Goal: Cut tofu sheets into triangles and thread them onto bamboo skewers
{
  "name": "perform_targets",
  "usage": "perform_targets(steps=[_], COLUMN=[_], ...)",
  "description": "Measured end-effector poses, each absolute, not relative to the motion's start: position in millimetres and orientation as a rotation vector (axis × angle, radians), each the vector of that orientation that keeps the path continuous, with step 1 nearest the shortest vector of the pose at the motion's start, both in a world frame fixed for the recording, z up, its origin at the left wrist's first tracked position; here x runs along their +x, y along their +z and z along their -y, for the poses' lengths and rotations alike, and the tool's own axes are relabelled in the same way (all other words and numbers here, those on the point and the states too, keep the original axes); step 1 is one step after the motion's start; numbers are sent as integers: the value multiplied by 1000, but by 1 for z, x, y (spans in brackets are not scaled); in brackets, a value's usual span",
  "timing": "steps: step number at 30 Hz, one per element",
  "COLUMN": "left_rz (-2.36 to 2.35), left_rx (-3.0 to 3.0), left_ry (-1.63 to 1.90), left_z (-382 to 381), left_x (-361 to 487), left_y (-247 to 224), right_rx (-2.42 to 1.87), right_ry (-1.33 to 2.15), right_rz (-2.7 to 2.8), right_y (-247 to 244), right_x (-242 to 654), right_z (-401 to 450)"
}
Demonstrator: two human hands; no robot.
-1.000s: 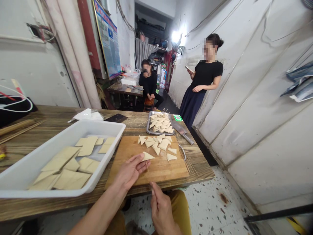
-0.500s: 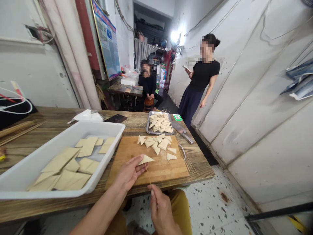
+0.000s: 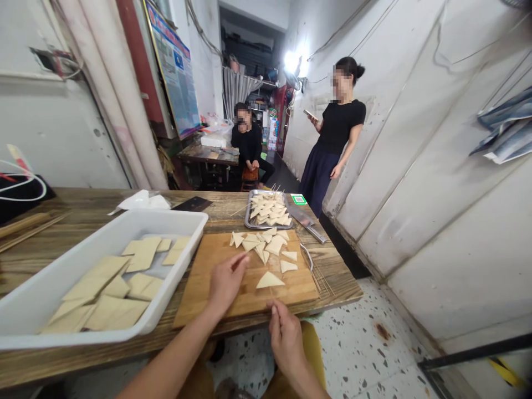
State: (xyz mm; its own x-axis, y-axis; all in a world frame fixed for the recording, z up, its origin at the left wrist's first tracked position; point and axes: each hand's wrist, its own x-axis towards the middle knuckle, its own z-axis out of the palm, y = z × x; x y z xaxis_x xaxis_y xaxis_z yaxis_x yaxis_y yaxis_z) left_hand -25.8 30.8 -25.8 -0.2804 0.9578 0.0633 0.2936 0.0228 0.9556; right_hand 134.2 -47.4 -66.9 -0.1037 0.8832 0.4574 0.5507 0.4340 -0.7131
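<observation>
My right hand (image 3: 286, 335), at the front edge of the cutting board (image 3: 245, 296), pinches a thin wooden skewer (image 3: 271, 290). On the skewer's far end is a pale tofu-skin triangle (image 3: 270, 280), held low over the board. My left hand (image 3: 226, 282) reaches over the board's middle with thumb and forefinger slightly apart and nothing visible between them. Just beyond its fingertips lies a loose pile of tofu-skin triangles (image 3: 250, 241). Two more triangles (image 3: 288, 266) lie to the right of that pile.
A white plastic tub (image 3: 183, 263) with tofu-skin sheets stands left. Behind the board are a metal tray (image 3: 249, 221) of skewered triangles and a cleaver (image 3: 307, 223). Loose skewers (image 3: 325, 280) lie right. One person (image 3: 249, 144) sits; another (image 3: 343, 127) stands holding a phone.
My left hand has let go of the tofu-skin triangle and moved toward the pile. My right hand has shifted right with the skewer and triangle. The view has turned slightly right.
</observation>
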Motion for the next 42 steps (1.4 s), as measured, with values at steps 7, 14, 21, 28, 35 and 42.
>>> perform_targets(steps=[7,14,21,28,35,42], left_rz=[-2057,-2041,-2037,-1517,-862,-972], left_rx=[2362,2514,2394,1095,299,229], left_ry=[773,537,601,1316,1365,1432], left_z=[-82,-93,-90,-61,-46,-43], left_x=[-32,-25,-31,-55,-68,-61], left_y=[-26,-32,-32,-42,-21,-22], right_rx=[-1280,-1277,-1293,-1280,-1179,-1172], right_ry=[490,498,519,602,715,754], right_rz=[1745,1717,1722,1742,1790,1889], right_y=[-71,-67,-67,-63,-59,-57], right_x=[139,140,142,138,119,117], right_z=[47,48,48,54,60,66])
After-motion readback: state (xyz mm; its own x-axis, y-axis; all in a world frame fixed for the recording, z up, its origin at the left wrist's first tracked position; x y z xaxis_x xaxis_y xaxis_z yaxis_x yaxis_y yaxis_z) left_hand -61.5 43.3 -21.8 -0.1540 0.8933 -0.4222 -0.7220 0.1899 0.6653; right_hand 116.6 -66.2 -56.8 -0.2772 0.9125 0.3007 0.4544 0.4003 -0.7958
